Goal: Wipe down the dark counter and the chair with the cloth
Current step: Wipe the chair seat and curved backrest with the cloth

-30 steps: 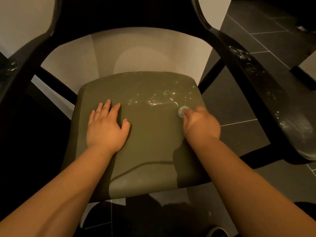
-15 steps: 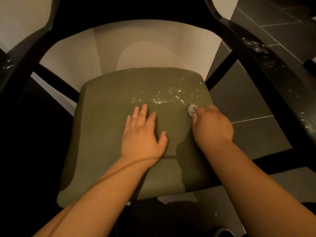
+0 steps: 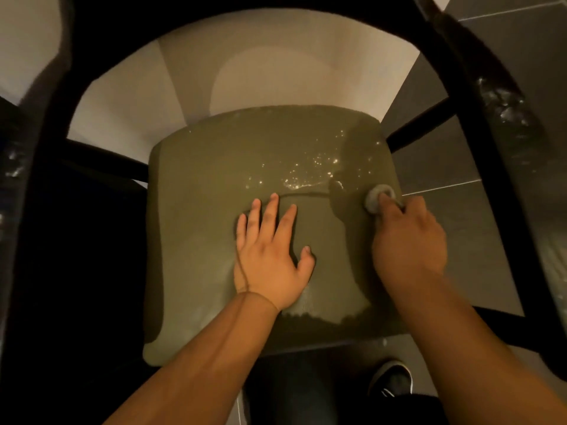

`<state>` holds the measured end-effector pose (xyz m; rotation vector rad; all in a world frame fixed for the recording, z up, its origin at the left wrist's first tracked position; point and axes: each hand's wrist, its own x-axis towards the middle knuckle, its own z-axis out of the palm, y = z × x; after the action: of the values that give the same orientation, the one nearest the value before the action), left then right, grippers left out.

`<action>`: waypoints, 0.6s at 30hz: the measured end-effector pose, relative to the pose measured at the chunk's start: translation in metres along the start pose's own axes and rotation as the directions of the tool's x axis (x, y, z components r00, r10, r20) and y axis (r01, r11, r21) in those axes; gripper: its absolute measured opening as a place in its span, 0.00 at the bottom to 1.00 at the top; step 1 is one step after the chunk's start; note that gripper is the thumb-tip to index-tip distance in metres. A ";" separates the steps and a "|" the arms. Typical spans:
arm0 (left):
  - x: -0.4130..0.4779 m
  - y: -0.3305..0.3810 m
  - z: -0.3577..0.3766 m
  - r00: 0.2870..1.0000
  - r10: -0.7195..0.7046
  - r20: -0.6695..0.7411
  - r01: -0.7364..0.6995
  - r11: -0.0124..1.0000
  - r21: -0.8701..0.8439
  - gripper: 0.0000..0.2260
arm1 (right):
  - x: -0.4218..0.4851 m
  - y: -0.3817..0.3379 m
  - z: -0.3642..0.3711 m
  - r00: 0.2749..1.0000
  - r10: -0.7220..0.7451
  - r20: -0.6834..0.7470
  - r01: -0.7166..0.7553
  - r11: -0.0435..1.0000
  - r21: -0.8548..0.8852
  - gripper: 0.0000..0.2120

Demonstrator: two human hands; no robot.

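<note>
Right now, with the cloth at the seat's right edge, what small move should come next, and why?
Probably sweep the cloth left and slightly away, through the glistening droplets on the seat. The right hand pinches it just beside that wet patch, while the left hand lies flat on the seat, just short of the droplets.

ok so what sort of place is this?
Indoors, probably a dining or café area, though I can't say which: a dark-framed armchair with an olive seat, large dark floor tiles, and a pale wall behind.
</note>
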<state>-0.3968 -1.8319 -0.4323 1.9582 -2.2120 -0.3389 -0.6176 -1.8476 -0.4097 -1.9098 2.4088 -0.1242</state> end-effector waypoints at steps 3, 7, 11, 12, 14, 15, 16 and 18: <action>0.003 0.000 -0.003 0.999 -0.015 0.050 0.013 0.999 0.036 0.35 | -0.004 -0.019 -0.003 0.998 0.061 -0.018 -0.057 0.984 0.170 0.18; 0.003 -0.001 -0.011 0.994 0.014 0.108 -0.011 1.000 -0.022 0.35 | -0.028 -0.060 0.003 0.958 -0.286 0.001 0.279 0.937 0.211 0.19; -0.008 -0.038 -0.029 0.994 -0.107 0.020 0.107 0.994 0.002 0.35 | -0.011 -0.034 0.004 0.981 -0.189 0.039 0.182 0.973 0.142 0.18; -0.009 -0.056 -0.035 0.981 -0.192 -0.009 0.193 0.981 0.033 0.36 | -0.009 -0.032 0.003 0.990 -0.138 0.016 0.134 0.980 0.149 0.17; -0.009 -0.087 -0.043 0.936 -0.353 0.000 0.352 0.934 0.069 0.37 | -0.010 -0.040 -0.001 0.997 -0.066 -0.031 0.071 0.971 0.230 0.17; -0.009 -0.096 -0.043 0.919 -0.394 0.023 0.392 0.917 0.076 0.36 | -0.011 -0.051 -0.004 0.998 -0.051 -0.044 0.062 0.948 0.312 0.17; -0.010 -0.099 -0.041 0.913 -0.406 0.035 0.403 0.912 0.079 0.36 | -0.012 -0.067 -0.007 0.996 -0.076 -0.052 0.090 0.915 0.393 0.17; -0.010 -0.099 -0.038 0.915 -0.403 0.026 0.401 0.914 0.059 0.34 | -0.012 -0.107 -0.008 0.964 -0.250 -0.094 0.265 0.845 0.464 0.18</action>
<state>-0.2912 -1.8355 -0.4231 2.4528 -1.8357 -0.3745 -0.5122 -1.8595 -0.3903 -1.9720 1.8779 -0.6924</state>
